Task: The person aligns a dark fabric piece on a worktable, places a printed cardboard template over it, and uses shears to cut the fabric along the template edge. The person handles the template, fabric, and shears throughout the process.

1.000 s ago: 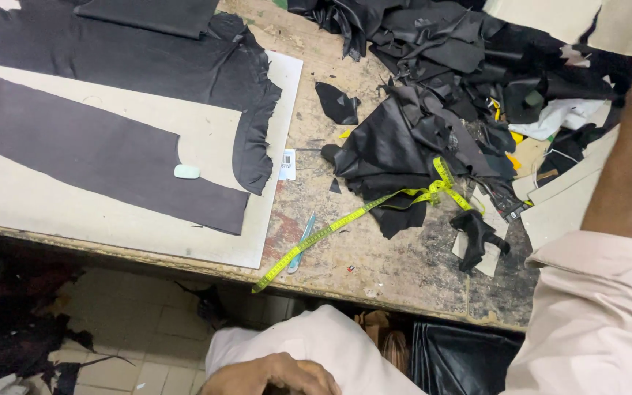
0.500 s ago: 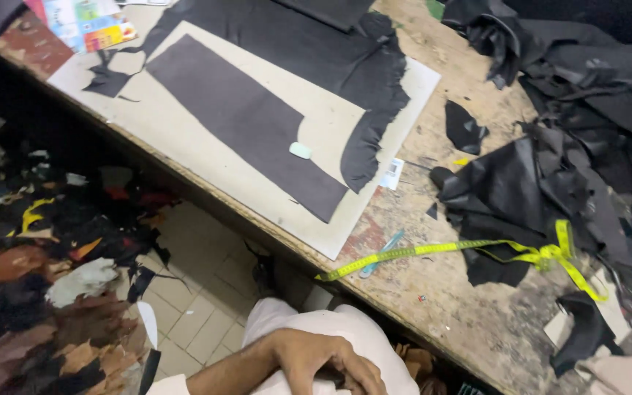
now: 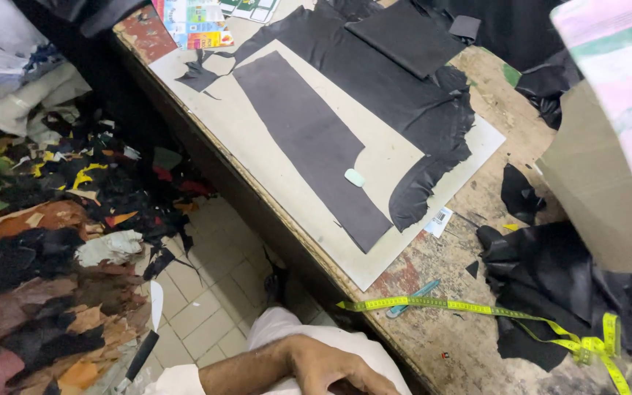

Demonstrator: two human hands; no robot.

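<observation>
Scrap heap (image 3: 45, 249): at nine o'clock we see leather offcuts in black, tan and yellow piled on the tiled floor; we judge that anything sliding off the bench edge would be lost among them.
Left hand (image 3: 323, 369): at six o'clock it rests palm-down on the pale-trousered knee, fingers loosely spread, gripping nothing.
Right hand: out of view, so we cannot tell its state.
Grey panel (image 3: 309, 143): at twelve o'clock, lying flat on the card sheet (image 3: 272, 157), well apart from the left hand.
Chalk piece (image 3: 355, 178): on the panel's right edge; a nudge could roll it.
Tape measure (image 3: 477, 311): at four o'clock, starting at the bench edge; we judge it could snag or slip off.
Black leather pile (image 3: 565, 285): at three o'clock, crowding the bench.
Cardboard box (image 3: 608, 146): at two o'clock, blocking our view.
</observation>
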